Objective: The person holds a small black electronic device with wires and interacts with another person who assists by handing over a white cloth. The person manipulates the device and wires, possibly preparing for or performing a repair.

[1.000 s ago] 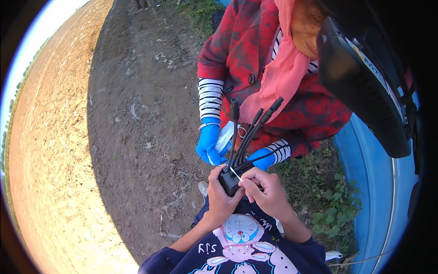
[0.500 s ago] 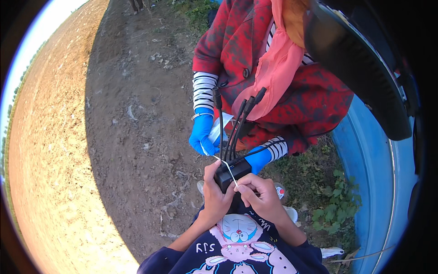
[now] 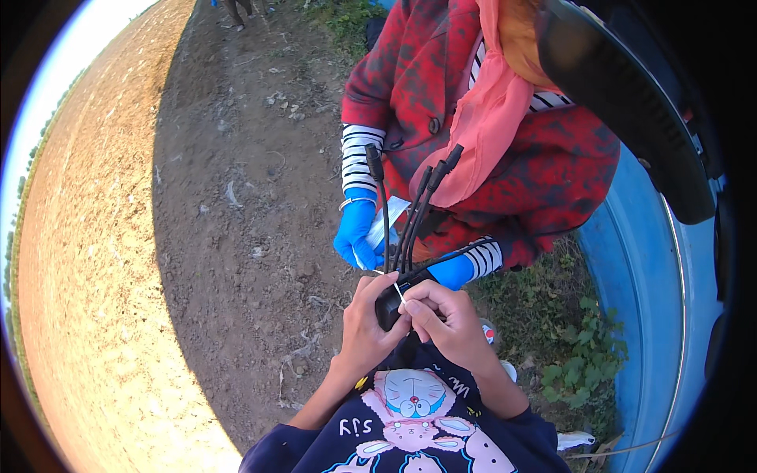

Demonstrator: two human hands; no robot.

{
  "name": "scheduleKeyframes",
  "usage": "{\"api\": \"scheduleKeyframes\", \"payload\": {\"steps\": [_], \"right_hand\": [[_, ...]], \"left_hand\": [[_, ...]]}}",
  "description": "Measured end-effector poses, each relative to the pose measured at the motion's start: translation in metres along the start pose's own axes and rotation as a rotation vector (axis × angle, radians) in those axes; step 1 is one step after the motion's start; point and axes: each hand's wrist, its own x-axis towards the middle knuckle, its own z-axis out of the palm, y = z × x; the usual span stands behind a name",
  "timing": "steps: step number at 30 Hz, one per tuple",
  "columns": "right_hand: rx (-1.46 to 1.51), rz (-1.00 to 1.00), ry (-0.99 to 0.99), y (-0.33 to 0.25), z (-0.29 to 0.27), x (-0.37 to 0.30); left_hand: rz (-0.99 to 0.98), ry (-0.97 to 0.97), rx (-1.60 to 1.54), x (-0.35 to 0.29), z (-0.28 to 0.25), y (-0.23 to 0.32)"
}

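A small black box [image 3: 387,307] sits between my hands, with several black cables [image 3: 412,229] ending in plugs standing up from its far side. My left hand [image 3: 364,323] is closed around the box's left side, its forefinger at the top edge. Across the near top of the box runs a thin white string [image 3: 399,295]. The fingertips of my right hand [image 3: 449,323] pinch that string close to my left thumb. Part of the box is hidden behind my fingers.
Facing me, a person in a red patterned coat [image 3: 505,189] has a blue-gloved hand [image 3: 356,232] on a folded white sheet [image 3: 388,225]. Their other gloved hand [image 3: 453,272] is beside the box. At right are a leafy plant [image 3: 583,366] and a blue curved surface [image 3: 643,315]; bare soil [image 3: 236,236] spreads left.
My right fingertips have moved up and slightly left along the string, closer to my left hand. My left hand now covers more of the box.
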Motion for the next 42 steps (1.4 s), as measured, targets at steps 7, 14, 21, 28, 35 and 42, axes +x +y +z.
{"api": "scheduleKeyframes", "payload": {"steps": [7,14,21,28,35,42], "right_hand": [[-0.004,-0.007,0.021,0.003,0.001,0.001],[0.033,-0.033,0.057,0.007,0.006,-0.006],[0.101,0.031,0.028,0.017,0.002,-0.017],[0.146,0.053,0.058,0.022,0.008,-0.023],[-0.053,0.025,0.076,0.024,0.017,-0.032],[-0.168,-0.022,0.091,0.033,0.022,-0.038]], "left_hand": [[0.044,0.031,-0.015,0.001,0.003,-0.005],[0.091,0.067,-0.032,0.001,0.003,-0.006],[-0.08,0.06,-0.168,0.001,0.0,-0.007],[-0.165,0.003,-0.261,-0.003,0.002,-0.01],[-0.17,0.079,-0.274,-0.007,0.007,-0.005],[-0.202,0.097,-0.261,-0.008,0.009,-0.005]]}}
